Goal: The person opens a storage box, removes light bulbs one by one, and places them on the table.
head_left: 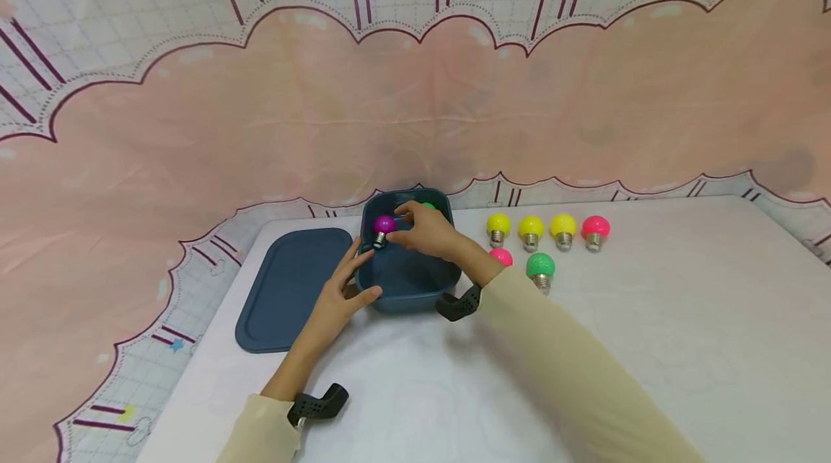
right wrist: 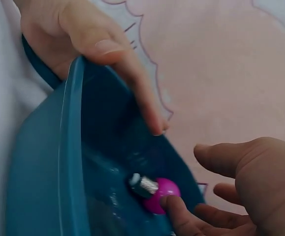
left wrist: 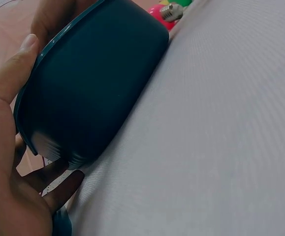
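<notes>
A dark blue box stands on the table. My left hand rests against its left side, fingers fairly straight, with the thumb near the front rim. Inside the box lies a purple light bulb, which looks magenta in the right wrist view. My right hand reaches over the box beside this bulb. One fingertip appears to touch the bulb's globe, while the thumb stands apart from it. A green bulb shows partly behind the right hand.
Left of the box lies a flat blue lid. To the right stand several yellow bulbs in a row with a pink bulb. Nearer are a green bulb and another pink bulb, partly hidden by the right arm.
</notes>
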`<state>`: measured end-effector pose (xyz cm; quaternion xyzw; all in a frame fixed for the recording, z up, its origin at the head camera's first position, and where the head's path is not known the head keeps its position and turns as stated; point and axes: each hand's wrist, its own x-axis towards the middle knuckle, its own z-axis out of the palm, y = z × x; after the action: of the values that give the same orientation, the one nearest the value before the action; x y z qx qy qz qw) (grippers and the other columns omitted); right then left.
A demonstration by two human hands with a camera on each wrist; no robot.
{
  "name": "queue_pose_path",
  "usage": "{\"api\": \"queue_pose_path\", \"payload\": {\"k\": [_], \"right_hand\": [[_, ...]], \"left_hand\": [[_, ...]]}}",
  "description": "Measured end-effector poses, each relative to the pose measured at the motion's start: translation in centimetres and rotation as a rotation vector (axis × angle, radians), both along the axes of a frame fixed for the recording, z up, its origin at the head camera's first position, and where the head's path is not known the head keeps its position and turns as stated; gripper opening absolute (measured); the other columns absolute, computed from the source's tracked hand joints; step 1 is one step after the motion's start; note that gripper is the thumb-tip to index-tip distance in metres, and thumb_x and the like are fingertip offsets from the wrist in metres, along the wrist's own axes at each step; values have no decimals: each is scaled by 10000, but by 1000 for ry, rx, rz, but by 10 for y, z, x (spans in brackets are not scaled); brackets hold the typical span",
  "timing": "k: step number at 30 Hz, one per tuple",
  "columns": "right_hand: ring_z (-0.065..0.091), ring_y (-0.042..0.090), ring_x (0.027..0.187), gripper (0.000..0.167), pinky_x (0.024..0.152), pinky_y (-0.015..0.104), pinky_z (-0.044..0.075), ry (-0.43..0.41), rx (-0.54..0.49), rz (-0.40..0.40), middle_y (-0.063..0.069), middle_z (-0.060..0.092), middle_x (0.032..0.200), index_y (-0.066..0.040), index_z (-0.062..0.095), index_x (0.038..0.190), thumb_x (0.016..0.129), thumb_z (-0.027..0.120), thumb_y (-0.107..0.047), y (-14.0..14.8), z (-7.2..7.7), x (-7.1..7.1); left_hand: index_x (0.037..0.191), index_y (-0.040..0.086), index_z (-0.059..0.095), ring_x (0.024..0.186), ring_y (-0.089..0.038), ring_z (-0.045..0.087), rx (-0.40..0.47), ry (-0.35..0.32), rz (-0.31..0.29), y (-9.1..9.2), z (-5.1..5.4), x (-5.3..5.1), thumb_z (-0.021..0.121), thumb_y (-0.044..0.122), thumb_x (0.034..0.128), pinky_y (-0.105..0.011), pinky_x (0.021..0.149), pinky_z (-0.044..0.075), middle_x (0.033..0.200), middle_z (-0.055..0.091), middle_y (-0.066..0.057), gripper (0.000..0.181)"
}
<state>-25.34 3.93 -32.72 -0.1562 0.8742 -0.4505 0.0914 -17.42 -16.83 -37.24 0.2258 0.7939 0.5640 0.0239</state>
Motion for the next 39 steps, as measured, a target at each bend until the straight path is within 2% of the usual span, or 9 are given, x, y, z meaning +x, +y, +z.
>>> {"api": "queue_pose_path", "payload": {"k": [9, 16, 20, 24, 27, 31, 34, 39], "right_hand": [[668, 229, 862, 661, 855, 398, 513, -54, -26, -77, 206, 450, 1393, -32, 364, 1438, 896, 692, -218, -23, -17, -11], [536, 293, 1152, 672, 942, 411, 462, 7, 66, -79, 186, 457, 1401, -24, 389, 1436, 875, 709, -209, -29, -28, -16], [477, 313, 1226, 705, 982, 445, 423, 10, 89, -71, 191, 391, 1448, -69, 369, 1466, 869, 718, -205, -30, -33, -20], [544, 315, 1136, 697, 912, 419, 478, 7, 68, -36, 181, 384, 1458, -94, 377, 1473, 869, 717, -172, -32, -34, -22], [553, 294, 1135, 681, 903, 396, 483, 25, 70, -11, 153, 417, 1449, -94, 390, 1468, 866, 709, -119, -32, -33, -24], [411, 273, 1306, 695, 1034, 416, 369, 65, 154, 15, 122, 408, 1466, -122, 391, 1473, 853, 700, -59, -32, -32, -27], [361, 281, 1344, 702, 1064, 434, 325, 68, 213, 27, 116, 397, 1475, -144, 389, 1476, 851, 695, -53, -33, -32, -27], [400, 298, 1307, 614, 1024, 451, 377, 73, 229, 31, 135, 432, 1444, -136, 442, 1441, 874, 669, -65, -35, -29, -27]], "left_hand": [[1459, 39, 378, 1338, -473, 288, 11, 19, -6, -1, -1, 0, 619, 44, 918, -574, 1005, 343, 1591, 63, -123, 593], [1452, -7, 369, 1338, -474, 289, 14, 14, -6, 0, -2, -1, 624, 45, 915, -582, 997, 346, 1591, 67, -128, 597], [1452, -11, 367, 1336, -465, 296, 17, 14, -5, 0, -2, -1, 627, 47, 914, -570, 987, 362, 1590, 68, -129, 600], [1455, -3, 368, 1332, -460, 309, 8, 13, 2, 0, -1, -1, 630, 50, 914, -559, 986, 368, 1591, 68, -124, 603], [1454, 2, 372, 1325, -462, 321, 15, 16, -2, 0, -3, -3, 638, 73, 916, -563, 987, 365, 1591, 69, -122, 605], [1461, 45, 384, 1328, -435, 333, 25, 25, 1, -3, -17, -13, 650, 98, 914, -559, 991, 362, 1598, 76, -59, 610], [1466, 95, 393, 1339, -389, 340, 15, 29, 10, -6, -28, -18, 654, 119, 916, -533, 996, 371, 1598, 84, 12, 610], [1463, 133, 410, 1340, -354, 354, 9, 35, 24, -9, -32, -19, 659, 154, 916, -522, 1000, 372, 1589, 108, 77, 601]]}}
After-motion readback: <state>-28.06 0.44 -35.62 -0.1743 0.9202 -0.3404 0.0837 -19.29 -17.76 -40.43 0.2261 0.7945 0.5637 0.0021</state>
